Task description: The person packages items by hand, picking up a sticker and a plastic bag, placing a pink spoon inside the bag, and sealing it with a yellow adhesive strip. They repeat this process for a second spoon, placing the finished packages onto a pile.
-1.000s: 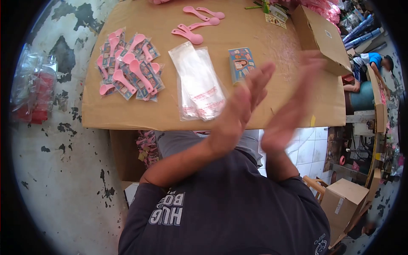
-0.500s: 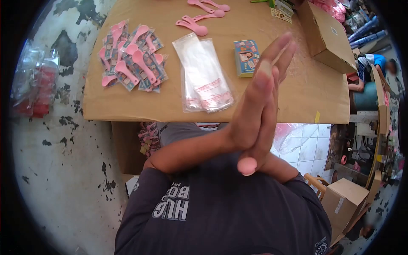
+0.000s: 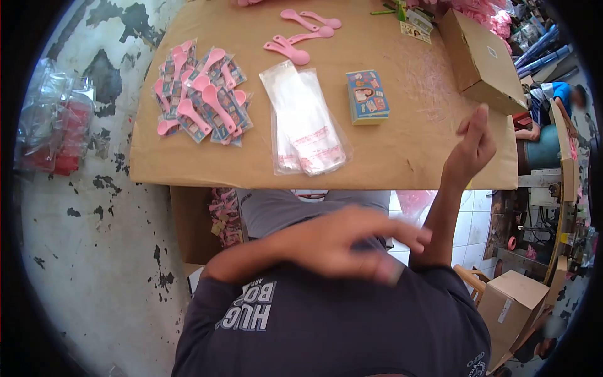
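Over my lap, in front of the shirt, my left hand (image 3: 348,242) is stretched out with thumb and fingers apart, smeared by motion; it holds nothing. Above the table's right front edge my right hand (image 3: 470,151) is raised with its fingers curled in, and nothing shows in it. Nearest to the hands on the table lie a stack of blue printed cards (image 3: 369,100) and overlapping clear plastic bags (image 3: 301,122). Left of these is a heap of bagged cards with pink spoons (image 3: 204,94). Loose pink spoons (image 3: 294,53) lie farther back.
Brown paper covers the table (image 3: 389,163). A cardboard box (image 3: 480,63) stands at its right, with green-handled items (image 3: 402,9) beside it. Plastic packs (image 3: 59,125) are on the floor at left. Another person (image 3: 553,97) is at far right, and a carton (image 3: 512,295) stands below.
My palms, pressed together before, have parted. The left hand has dropped toward my lap; the right has moved right and its fingers have curled. The view has tilted slightly.
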